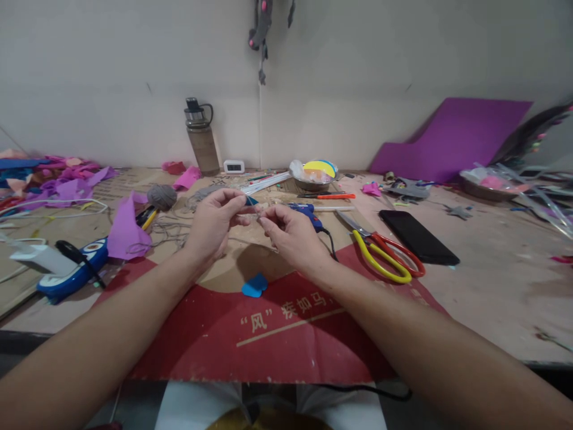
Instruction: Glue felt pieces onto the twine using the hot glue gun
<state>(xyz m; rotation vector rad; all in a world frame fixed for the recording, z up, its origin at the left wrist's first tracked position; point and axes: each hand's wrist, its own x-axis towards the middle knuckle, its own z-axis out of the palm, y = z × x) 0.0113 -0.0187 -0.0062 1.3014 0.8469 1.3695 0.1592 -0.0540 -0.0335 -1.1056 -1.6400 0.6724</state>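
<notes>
My left hand [217,224] is raised over the cardboard, thumb and fingers pinched on a small dark-blue piece [251,201]. Close beside it, my right hand [289,232] has its fingertips pressed together near that piece. Whatever they grip, perhaps a thin strand, is too small to make out. Below the hands a bright blue cut-out piece [255,285] lies on the red printed cardboard [201,340]. Just behind my right hand shows a blue glue gun [308,210], partly hidden. Grey yarn [168,230] trails on the left from a ball [162,196].
Red-and-yellow-handled scissors [380,248] and a black phone [418,237] lie right. A metal bowl [313,179] and a bottle [202,140] stand at the back. Left are a blue power strip [74,286] and purple scraps [128,230]. A purple sheet [456,140] leans on the wall.
</notes>
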